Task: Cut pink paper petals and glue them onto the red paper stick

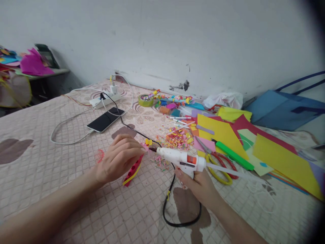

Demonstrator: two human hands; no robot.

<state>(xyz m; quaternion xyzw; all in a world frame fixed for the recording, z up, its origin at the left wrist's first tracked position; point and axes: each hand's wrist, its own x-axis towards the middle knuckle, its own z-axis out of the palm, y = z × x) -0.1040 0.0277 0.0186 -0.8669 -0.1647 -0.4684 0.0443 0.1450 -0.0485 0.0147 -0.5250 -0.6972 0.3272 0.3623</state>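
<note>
A white hot glue gun [179, 157] is gripped by its handle in my right hand [199, 186]. A long clear glue stick [232, 172] sticks out of its back, and the dark nozzle points left. My left hand [120, 157] is closed, its fingertips close to the nozzle, pinching a small pink and yellow paper craft piece [147, 145]. Below those fingers shows a red paper strip [133, 172] with dark spots and a yellow edge; whether it joins the pink part is hidden by my hand. The gun's black cord [165, 210] loops on the cloth.
Coloured paper scraps [179, 137] lie past the glue gun. Red-and-yellow scissors [220, 166], a green cutter [235, 156] and yellow paper sheets [286, 161] are on the right. A phone [106, 120], power strip [105, 100] and tape roll [146, 100] sit farther back. A blue bag [284, 108] stands by the wall.
</note>
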